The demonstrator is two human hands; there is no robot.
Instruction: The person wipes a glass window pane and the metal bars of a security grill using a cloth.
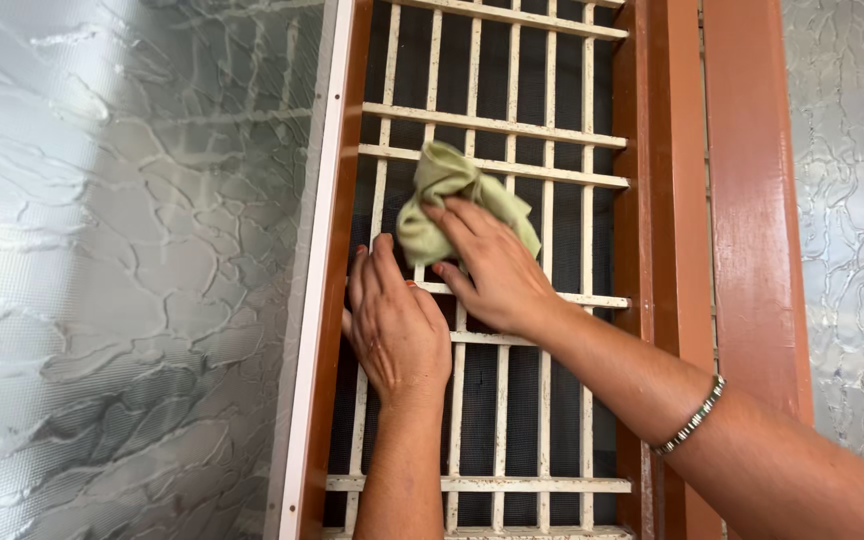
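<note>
A cream-painted metal window grille [497, 300] is filling the red-brown wooden frame [672, 200]. The right hand [492, 270] is pressing a crumpled pale green cloth [447, 195] against its bars, fingers clamped on the cloth's lower right part. The left hand [392, 320] is lying flat, fingers together, just left of the cloth.

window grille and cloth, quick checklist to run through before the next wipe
1. Cloth gripped: ok, the right hand presses the bunched green cloth to the grille.
2. Bracing: ok, the left hand lies flat on the bars by the brown frame.
3. Fingers clear of gaps: cannot tell, the cloth hides some fingertips.
4. Bars clean: not ok, the white bars look stained and worn.
5. Bracelet clear of bars: ok, it sits off the grille.
</note>
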